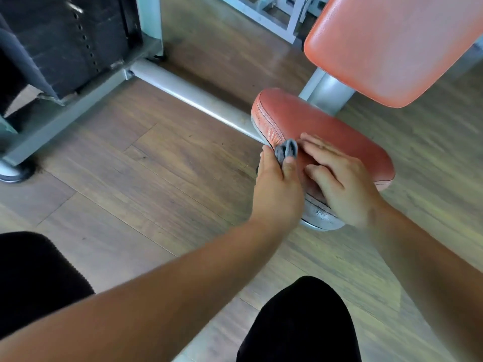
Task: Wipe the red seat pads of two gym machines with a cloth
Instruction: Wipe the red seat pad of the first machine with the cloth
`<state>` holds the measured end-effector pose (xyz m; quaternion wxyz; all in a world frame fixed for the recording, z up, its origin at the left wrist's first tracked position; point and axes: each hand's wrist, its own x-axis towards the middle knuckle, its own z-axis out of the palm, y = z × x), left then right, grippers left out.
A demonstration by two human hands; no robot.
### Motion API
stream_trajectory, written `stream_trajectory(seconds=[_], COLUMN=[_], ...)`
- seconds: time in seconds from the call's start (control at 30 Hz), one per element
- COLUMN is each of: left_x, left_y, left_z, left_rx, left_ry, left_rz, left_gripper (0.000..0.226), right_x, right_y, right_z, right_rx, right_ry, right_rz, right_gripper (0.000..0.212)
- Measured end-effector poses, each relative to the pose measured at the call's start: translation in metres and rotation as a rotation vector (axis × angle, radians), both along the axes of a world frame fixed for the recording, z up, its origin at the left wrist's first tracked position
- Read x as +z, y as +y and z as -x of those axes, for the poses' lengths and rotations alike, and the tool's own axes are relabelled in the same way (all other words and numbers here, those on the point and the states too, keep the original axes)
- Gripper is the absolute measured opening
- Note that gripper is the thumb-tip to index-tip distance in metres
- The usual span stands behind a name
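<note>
A red seat pad (pixel 326 126) sits low at centre right, its stitched near-left edge worn. My left hand (pixel 277 184) pinches a small bunched grey cloth (pixel 286 150) between thumb and fingers and holds it against that edge. My right hand (pixel 339 176) lies flat on the pad's top just right of the cloth, fingers straight and spread. Above it, at the upper right, stands the machine's red back pad (pixel 392 48).
A grey steel tube (pixel 193 97) runs along the wooden floor (pixel 136 158) from the seat to the frame at left, beside a black weight stack (pixel 70 40). The seat's grey post (pixel 326 90) rises behind it. My dark-clothed knees fill the bottom.
</note>
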<state>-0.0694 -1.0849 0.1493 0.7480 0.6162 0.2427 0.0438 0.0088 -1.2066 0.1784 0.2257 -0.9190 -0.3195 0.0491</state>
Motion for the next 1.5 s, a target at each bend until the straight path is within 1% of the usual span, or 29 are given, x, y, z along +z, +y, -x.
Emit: stream_trajectory(seconds=[0.07,0.1,0.17,0.23,0.3,0.37,0.4,0.47,0.57,0.63,0.7,0.77,0.8,0.9,0.97,1.03,1.1,1.2,1.23,1.3,1.33,1.37,1.43,1.5], left_x=[-0.002,-0.001,0.000,-0.003,-0.003,-0.004,-0.003,-0.002,0.004,0.006,0.006,0.003,0.002,0.003,0.005,0.004,0.004,0.006,0.006,0.000,0.001,0.001,0.003,0.001], left_y=[0.020,0.028,0.037,0.031,0.020,0.015,0.018,0.028,0.037,0.029,0.017,0.011,0.013,0.024,0.029,0.027,0.019,0.006,0.008,0.017,0.023,0.028,0.026,0.014], left_z=[-0.044,-0.063,-0.085,-0.077,-0.043,-0.023,-0.026,-0.050,-0.079,-0.064,-0.035,-0.020,-0.022,-0.055,-0.071,-0.066,-0.039,0.002,-0.001,-0.029,-0.045,-0.058,-0.059,-0.029], left_rx=[-0.004,0.035,0.118,0.097,0.026,-0.052,-0.066,-0.044,0.057,0.061,-0.008,-0.053,-0.063,-0.026,0.038,0.039,-0.019,-0.077,-0.080,-0.085,-0.056,-0.026,0.003,-0.033], left_ry=[0.073,0.101,0.132,0.121,0.075,0.035,0.025,0.041,0.131,0.092,0.049,0.061,0.058,0.081,0.115,0.102,0.065,0.014,0.014,0.047,0.080,0.099,0.099,0.044], left_rz=[-0.005,0.015,0.056,0.078,0.074,0.056,0.043,-0.001,0.017,0.027,0.022,0.010,-0.010,-0.032,-0.021,-0.007,-0.007,0.018,0.006,-0.016,-0.025,-0.029,0.005,0.020], left_gripper=[0.047,0.045,0.048,0.045,0.040,0.046,0.045,0.043,0.052,0.045,0.041,0.050,0.051,0.042,0.046,0.044,0.041,0.060,0.061,0.048,0.040,0.036,0.035,0.039], right_x=[0.001,0.002,0.002,0.003,0.002,0.002,0.002,0.002,0.002,0.002,0.001,0.001,0.001,0.002,0.003,0.002,0.002,-0.001,-0.001,0.000,0.000,0.001,0.001,0.001], right_y=[0.003,0.004,0.004,0.003,0.003,0.003,0.004,0.004,0.004,0.003,0.003,0.003,0.003,0.004,0.003,0.003,0.003,0.002,0.001,0.002,0.003,0.004,0.004,0.003], right_z=[0.003,0.004,0.005,0.005,0.005,0.005,0.005,0.006,0.006,0.006,0.005,0.005,0.005,0.007,0.008,0.008,0.006,0.005,0.005,0.006,0.007,0.008,0.008,0.007], right_rx=[-0.020,-0.025,-0.029,-0.034,-0.035,-0.036,-0.036,-0.035,-0.035,-0.029,-0.027,-0.028,-0.030,-0.033,-0.037,-0.035,-0.037,-0.029,-0.031,-0.040,-0.043,-0.044,-0.041,-0.034], right_ry=[0.002,0.003,0.003,0.005,0.013,0.007,0.005,0.004,-0.008,-0.013,-0.014,-0.021,-0.022,-0.012,-0.006,-0.011,-0.010,-0.016,-0.018,-0.020,-0.018,-0.016,-0.019,-0.019], right_rz=[0.004,0.005,0.009,0.011,0.012,0.015,0.016,0.017,0.025,0.034,0.037,0.038,0.038,0.039,0.034,0.023,0.016,0.012,0.008,0.010,0.015,0.018,0.017,0.007], right_gripper=[0.055,0.055,0.055,0.055,0.055,0.055,0.055,0.055,0.056,0.056,0.056,0.056,0.056,0.056,0.055,0.055,0.055,0.055,0.055,0.055,0.055,0.055,0.055,0.056])
